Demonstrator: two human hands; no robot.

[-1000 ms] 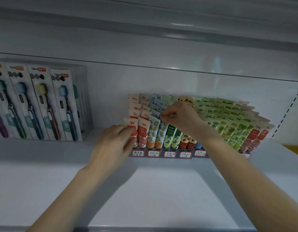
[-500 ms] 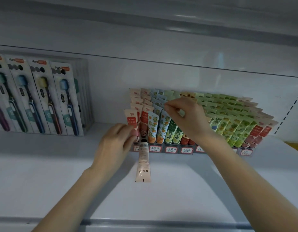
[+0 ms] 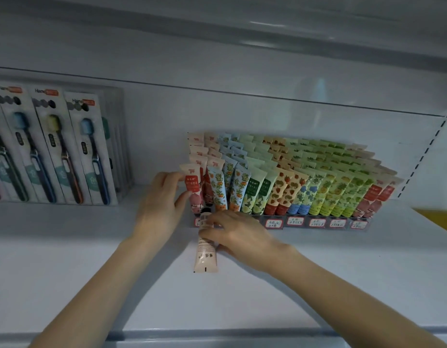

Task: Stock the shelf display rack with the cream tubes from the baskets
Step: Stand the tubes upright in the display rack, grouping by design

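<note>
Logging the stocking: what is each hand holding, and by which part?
The left hand pinches the front-left pink tube by its middle; the right hand grips the loose tube near its cap end.

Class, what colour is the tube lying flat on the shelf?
The tube is pale pink, seen best in the head view.

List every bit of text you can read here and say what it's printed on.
"Han": top of each toothbrush pack; the rest, on an orange patch, is unreadable.
Red label on the front-left cream tube: characters too blurred to read.
The loose tube lying on the shelf: print too blurred.
The price tags on the rack front: handwriting too small.
</note>
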